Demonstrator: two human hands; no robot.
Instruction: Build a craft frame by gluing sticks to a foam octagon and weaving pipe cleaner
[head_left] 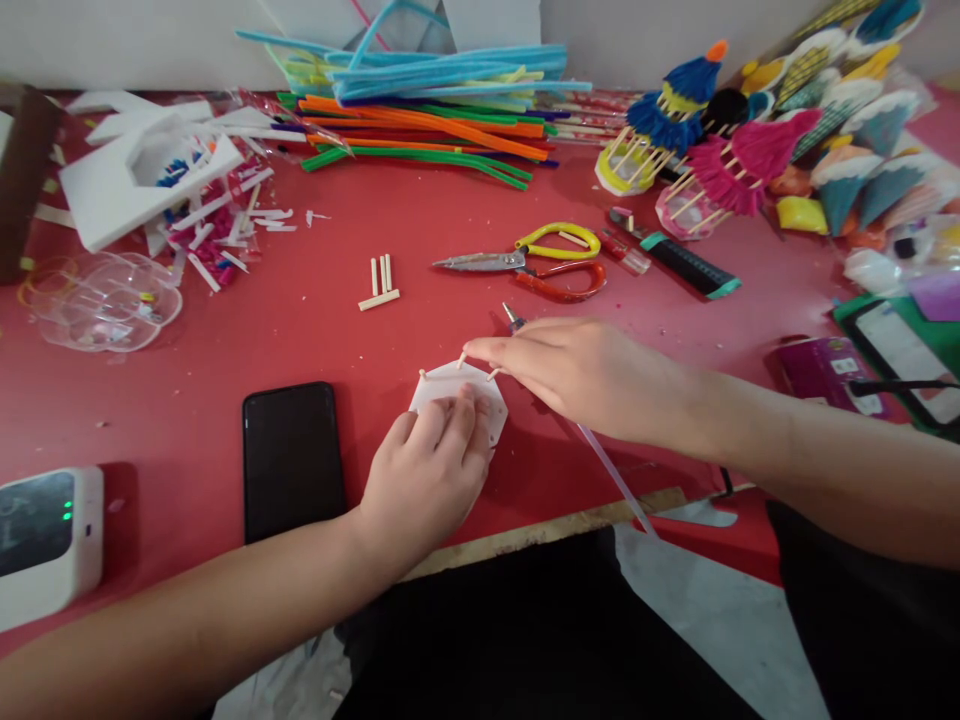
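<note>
Bracing the white board (448, 384) on the table (337, 345), the left hand (427, 465) is bending its fingers over it, seemingly for steadiness. The right hand (574, 375) is touching a stick (461, 361) at the board's far rim, fingers nearly straight; whether they are pinching, I cannot tell.

1. Ct 1 L hand (431, 455) + 1 R hand (566, 370).
2. Ct 1 wht plate (442, 386) w/ 3 pegs (423, 376) vis.
3. Ct 4 sticks (379, 300) in 1 grp.
4. Ct 1 pr scissors (516, 261), 1 phone (291, 450), 1 cutter (690, 265).
5. Ct 2 peg-legged models (670, 130).
</note>
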